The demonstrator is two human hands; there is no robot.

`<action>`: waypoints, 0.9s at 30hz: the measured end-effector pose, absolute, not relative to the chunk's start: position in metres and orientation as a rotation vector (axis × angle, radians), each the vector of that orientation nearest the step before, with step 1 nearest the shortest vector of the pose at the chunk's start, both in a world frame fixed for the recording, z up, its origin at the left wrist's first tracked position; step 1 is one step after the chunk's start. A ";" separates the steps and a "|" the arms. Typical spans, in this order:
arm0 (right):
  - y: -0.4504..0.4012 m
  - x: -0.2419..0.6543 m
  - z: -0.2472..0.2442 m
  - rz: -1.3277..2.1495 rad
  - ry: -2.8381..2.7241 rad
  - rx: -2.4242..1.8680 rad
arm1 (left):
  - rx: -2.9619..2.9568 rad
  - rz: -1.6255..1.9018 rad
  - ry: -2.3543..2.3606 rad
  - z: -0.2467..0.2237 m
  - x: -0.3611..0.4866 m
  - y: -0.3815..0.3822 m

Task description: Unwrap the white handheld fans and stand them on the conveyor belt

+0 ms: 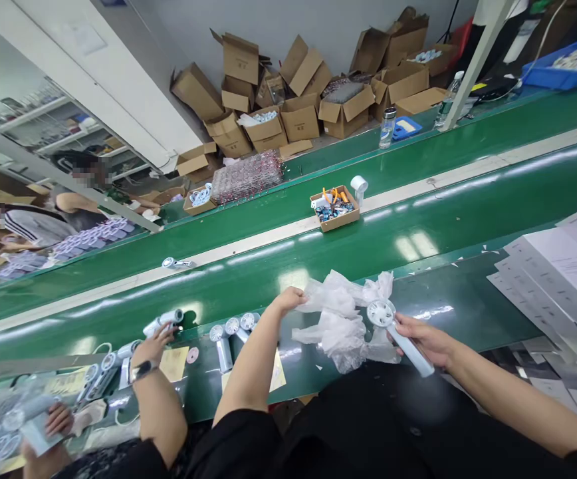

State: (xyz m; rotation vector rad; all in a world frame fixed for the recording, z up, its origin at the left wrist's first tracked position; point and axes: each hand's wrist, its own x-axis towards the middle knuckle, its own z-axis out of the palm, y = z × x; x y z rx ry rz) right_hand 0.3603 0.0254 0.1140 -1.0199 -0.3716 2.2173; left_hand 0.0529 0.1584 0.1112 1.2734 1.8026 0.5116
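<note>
In my right hand [431, 340] is a light-blue handheld fan [412, 351], gripped by its handle with the round grille tilted up and to the left. My left hand [289, 299] pinches the edge of a clear plastic bag [318, 296], its fingers closed. Beneath and around it, more crumpled clear bags [341, 332] lie in a pile on the green bench, and the fan's head overlaps their right side. Left of my left forearm, several similar fans [223, 349] rest in a row.
A co-worker's hand [156, 342] touches a fan at the left; their other hand [59, 420] holds a light-blue part. A small carton [341, 219] of tools and parts stands across the belt [248, 279]. Paper sheets [562, 273] are stacked at right. Cardboard boxes [301, 120] fill the back.
</note>
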 end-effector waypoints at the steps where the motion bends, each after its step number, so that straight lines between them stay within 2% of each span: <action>1: 0.026 0.360 0.117 2.241 -0.431 -0.988 | 1.268 0.467 1.752 0.112 0.051 0.153; 4: 0.031 0.346 0.134 2.296 -0.577 -0.816 | 1.256 0.480 1.641 0.121 0.059 0.130; 9: 0.048 0.303 0.157 2.392 -0.644 -0.609 | 1.351 0.784 1.528 0.145 0.107 0.074; 13: 0.053 0.298 0.154 2.421 -0.669 -0.729 | 1.189 0.842 1.283 0.144 0.120 0.048; 20: 0.042 0.318 0.153 2.411 -0.787 -0.958 | 0.367 0.959 1.184 0.114 0.115 0.042; 27: 0.035 0.335 0.146 2.217 -0.856 -1.138 | 0.545 1.114 1.240 0.129 0.119 0.040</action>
